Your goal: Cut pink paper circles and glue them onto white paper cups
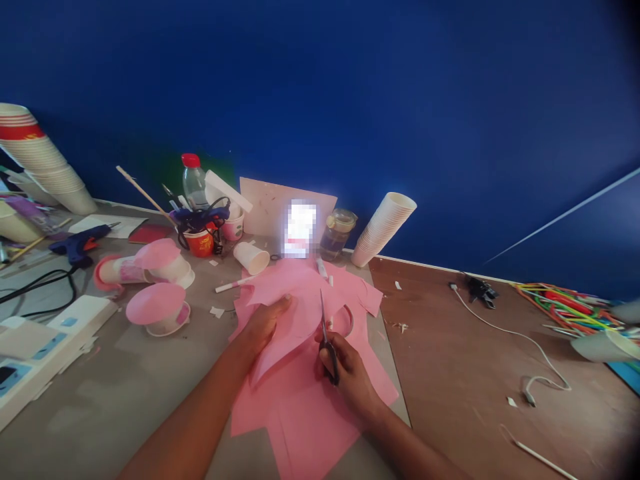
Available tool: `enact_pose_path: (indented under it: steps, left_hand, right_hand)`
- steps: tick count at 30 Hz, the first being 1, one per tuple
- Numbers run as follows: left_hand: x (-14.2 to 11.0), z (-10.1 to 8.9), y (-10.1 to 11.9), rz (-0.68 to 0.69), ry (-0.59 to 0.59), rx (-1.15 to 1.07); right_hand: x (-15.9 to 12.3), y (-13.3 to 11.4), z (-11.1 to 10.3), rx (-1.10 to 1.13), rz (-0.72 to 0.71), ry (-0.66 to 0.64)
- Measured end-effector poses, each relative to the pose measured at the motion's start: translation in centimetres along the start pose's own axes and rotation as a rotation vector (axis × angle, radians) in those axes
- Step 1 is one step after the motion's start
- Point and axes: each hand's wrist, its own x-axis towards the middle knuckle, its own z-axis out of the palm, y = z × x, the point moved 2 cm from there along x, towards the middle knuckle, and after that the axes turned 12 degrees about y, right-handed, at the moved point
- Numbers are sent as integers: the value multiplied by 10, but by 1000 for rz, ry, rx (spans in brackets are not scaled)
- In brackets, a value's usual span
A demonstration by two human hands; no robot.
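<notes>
My left hand [270, 321] grips a sheet of pink paper [295, 313] by its left side, thumb on top and the other fingers hidden beneath. In my right hand [350, 370] is a pair of scissors [329, 357] with dark handles, its blades pointing up and away along the right edge of that sheet. Whether the blades touch the paper I cannot tell. Under both hands lie more pink sheets [320, 427] with irregular cut edges. A pink ring-shaped piece [350, 320] sits just beyond my right hand.
A bright blurred screen [300, 227] leans at the back, beside a glass jar [338, 233] and stacked paper cups [384, 229]. Left are pink-topped cup pieces [157, 308], a glue gun [83, 245] and a power strip [75, 327]. A white cable [505, 327] lies right.
</notes>
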Motion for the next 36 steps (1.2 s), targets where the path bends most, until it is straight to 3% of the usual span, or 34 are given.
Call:
enact_pose_path:
  steps: [18, 24, 32, 36]
  left_hand:
    - [-1, -1, 0, -83, -49, -63]
    - [-2, -1, 4, -102, -4, -43]
    - [5, -6, 8, -84, 99, 23]
    - [7, -7, 8, -61, 82, 37]
  right_hand:
    - [0, 0, 1, -12, 4, -14]
    - [-1, -1, 1, -13, -7, -22]
    - [2, 0, -1, 15, 78, -37]
    - [4, 3, -5, 35, 85, -56]
